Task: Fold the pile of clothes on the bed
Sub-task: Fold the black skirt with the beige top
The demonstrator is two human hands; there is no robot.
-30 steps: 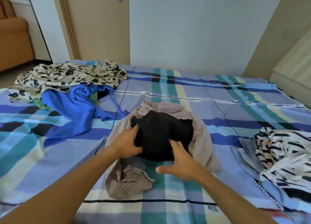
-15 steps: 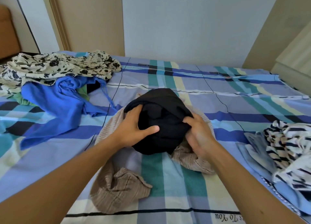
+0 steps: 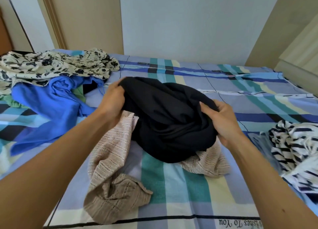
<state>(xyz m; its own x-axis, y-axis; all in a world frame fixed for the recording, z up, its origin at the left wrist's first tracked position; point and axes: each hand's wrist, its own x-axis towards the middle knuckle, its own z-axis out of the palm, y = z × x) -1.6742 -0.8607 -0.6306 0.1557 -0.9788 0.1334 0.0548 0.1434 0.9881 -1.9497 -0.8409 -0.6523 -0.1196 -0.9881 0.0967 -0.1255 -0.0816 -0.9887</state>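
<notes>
A crumpled black garment (image 3: 165,118) hangs bunched in the middle of the bed, lifted between both hands. My left hand (image 3: 113,101) grips its upper left edge. My right hand (image 3: 222,120) grips its right side, fingers curled into the cloth. Beneath it a beige knitted garment (image 3: 111,159) lies rumpled on the checked bedsheet (image 3: 172,185). A blue garment (image 3: 49,108) and a cream floral garment (image 3: 51,65) lie piled at the left.
A black-and-white striped garment (image 3: 296,147) lies on light blue cloth at the right edge of the bed. A green cloth (image 3: 79,94) peeks from under the blue one. A wall and a door stand behind the bed, a wardrobe at the right.
Both hands have lifted the black garment off the beige one and moved apart, the left hand up to its top edge, the right hand out to its right side.
</notes>
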